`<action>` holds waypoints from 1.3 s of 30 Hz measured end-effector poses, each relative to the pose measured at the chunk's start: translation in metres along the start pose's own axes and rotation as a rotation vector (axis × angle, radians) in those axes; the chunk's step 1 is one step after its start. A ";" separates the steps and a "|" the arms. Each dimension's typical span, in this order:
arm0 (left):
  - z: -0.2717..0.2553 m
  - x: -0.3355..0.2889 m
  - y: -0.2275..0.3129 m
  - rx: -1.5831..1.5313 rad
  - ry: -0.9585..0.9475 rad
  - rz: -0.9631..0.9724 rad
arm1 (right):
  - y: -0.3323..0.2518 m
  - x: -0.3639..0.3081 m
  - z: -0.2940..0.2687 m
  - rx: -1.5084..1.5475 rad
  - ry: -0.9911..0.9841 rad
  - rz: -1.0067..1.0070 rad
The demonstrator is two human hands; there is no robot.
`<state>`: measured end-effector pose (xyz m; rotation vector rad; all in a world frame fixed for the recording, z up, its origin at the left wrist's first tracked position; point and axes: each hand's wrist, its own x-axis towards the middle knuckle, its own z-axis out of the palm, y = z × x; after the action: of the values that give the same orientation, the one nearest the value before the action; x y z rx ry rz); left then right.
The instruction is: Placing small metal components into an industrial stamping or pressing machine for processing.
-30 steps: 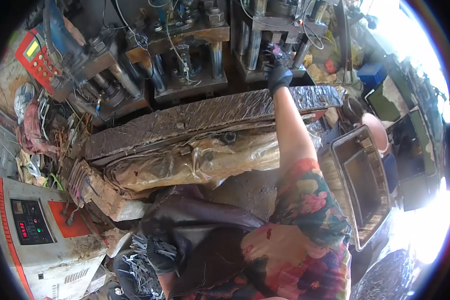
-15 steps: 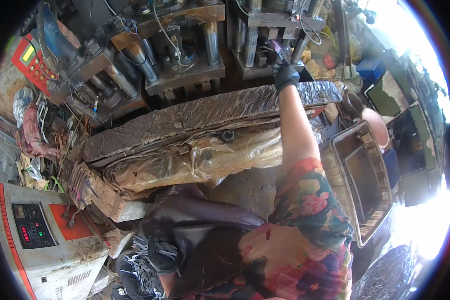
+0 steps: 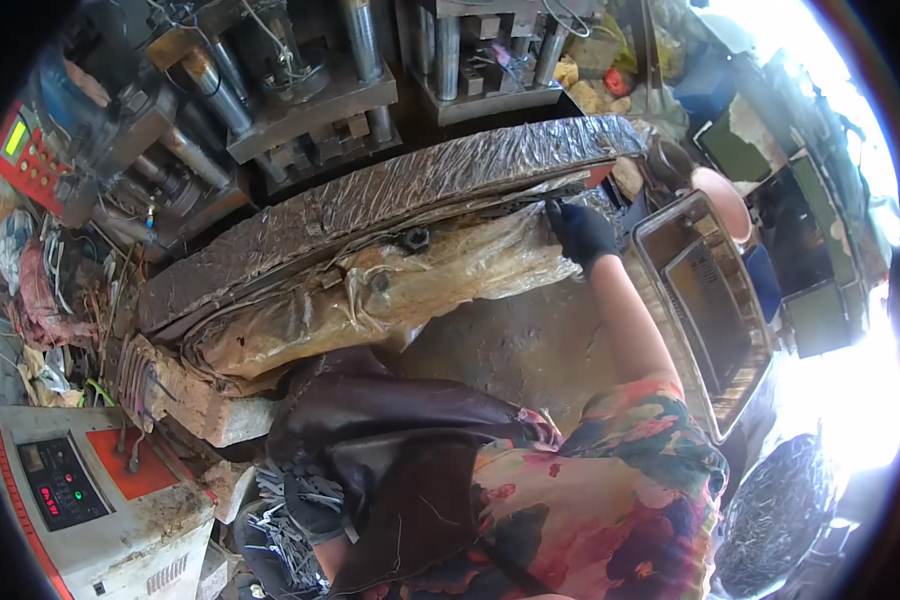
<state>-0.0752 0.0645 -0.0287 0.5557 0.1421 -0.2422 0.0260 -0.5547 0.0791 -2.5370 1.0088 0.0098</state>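
My right hand [image 3: 582, 232], in a black glove, is over the far right end of the yellowish plastic sheet [image 3: 450, 265]. Its fingers look closed around a dark slim tool [image 3: 542, 200], whose kind I cannot make out. A small pinkish glowing piece [image 3: 503, 56] sits within the right-hand press [image 3: 490, 85], away from that hand. Low on the left, my left hand [image 3: 315, 508], also gloved in black, is among thin grey metal strips [image 3: 270, 530] in a dark round container. Its fingers are mostly hidden by the strips and shadow.
A long ledge [image 3: 390, 185] wrapped in dark crinkled film runs before the presses. On the left stand a red control box [image 3: 35, 165] and a pale machine [image 3: 120, 530] with a lit display. To the right are a rectangular metal basin [image 3: 660, 225] and a pink bowl [image 3: 722, 200].
My right hand has drawn back from the right-hand press toward me, over the plastic sheet. The pinkish piece stays in the press. The view has shifted; my left hand remains among the strips.
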 end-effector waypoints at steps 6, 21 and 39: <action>-0.020 -0.002 -0.007 -0.056 0.188 -0.028 | -0.055 -0.003 0.011 0.558 0.058 -0.013; 0.004 -0.005 -0.009 -0.071 0.276 0.096 | -0.318 0.037 0.107 1.727 -0.714 -0.044; -0.017 0.000 0.005 -0.331 0.009 -0.279 | -0.096 0.028 0.008 2.250 0.482 -0.260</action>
<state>-0.0748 0.0781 -0.0409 0.2061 0.2640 -0.4776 0.1112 -0.5071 0.1034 -0.4705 0.1994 -1.0956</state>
